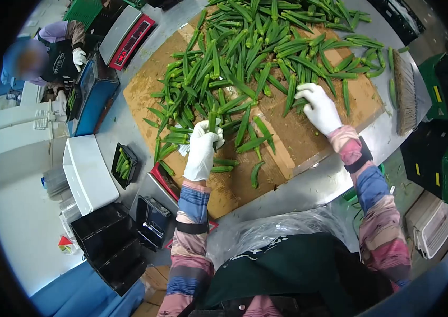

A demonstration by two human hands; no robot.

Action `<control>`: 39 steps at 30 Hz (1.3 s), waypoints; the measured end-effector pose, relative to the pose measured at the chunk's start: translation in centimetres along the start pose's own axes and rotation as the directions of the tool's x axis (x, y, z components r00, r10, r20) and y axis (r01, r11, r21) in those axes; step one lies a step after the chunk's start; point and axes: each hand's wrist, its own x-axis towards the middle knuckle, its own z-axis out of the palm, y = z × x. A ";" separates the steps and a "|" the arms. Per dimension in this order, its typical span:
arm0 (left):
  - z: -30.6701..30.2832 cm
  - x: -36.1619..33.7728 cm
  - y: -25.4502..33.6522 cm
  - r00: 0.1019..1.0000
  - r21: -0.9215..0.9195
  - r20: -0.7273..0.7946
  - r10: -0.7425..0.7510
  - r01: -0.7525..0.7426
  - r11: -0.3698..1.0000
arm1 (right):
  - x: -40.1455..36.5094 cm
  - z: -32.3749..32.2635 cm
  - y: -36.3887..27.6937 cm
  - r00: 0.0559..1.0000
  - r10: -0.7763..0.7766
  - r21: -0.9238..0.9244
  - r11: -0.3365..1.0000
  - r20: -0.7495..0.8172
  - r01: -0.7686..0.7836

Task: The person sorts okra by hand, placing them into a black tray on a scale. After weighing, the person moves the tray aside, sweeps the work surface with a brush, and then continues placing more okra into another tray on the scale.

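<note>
Grey metal forms the desk [335,182], the largest element, running diagonally behind and below the work. Brown cardboard [142,90] covers its middle, presumably to keep the produce off the metal and catch loose debris. On it, from the upper centre towards the right, lies the heap of green okra [245,53], thickest at the top and thinning towards the wearer, so that single pods can probably be picked from its near edge. A white box [91,174] occupies the left of the frame. At the right edge, a brush [405,95] rests beside the cardboard, apparently set aside yet within reach. The gloved right hand [319,109], right of centre, is curled at the heap's near side; whether its fingers grip a pod cannot be told. The gloved left hand [200,150], lower and left of centre, has its fingers closed on a pod. A small black tray [131,178] at centre left contains further okra, likely kept there to hold pods apart from the heap. Smallest is the held okra pod [213,122], its length projecting above the glove.
</note>
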 end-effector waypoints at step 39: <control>-3.4 -6.6 -4.2 0.963 -0.626 0.217 -0.161 0.263 0.734 | 1.3 -0.6 -2.2 0.731 0.666 0.785 0.529 -0.148 -0.323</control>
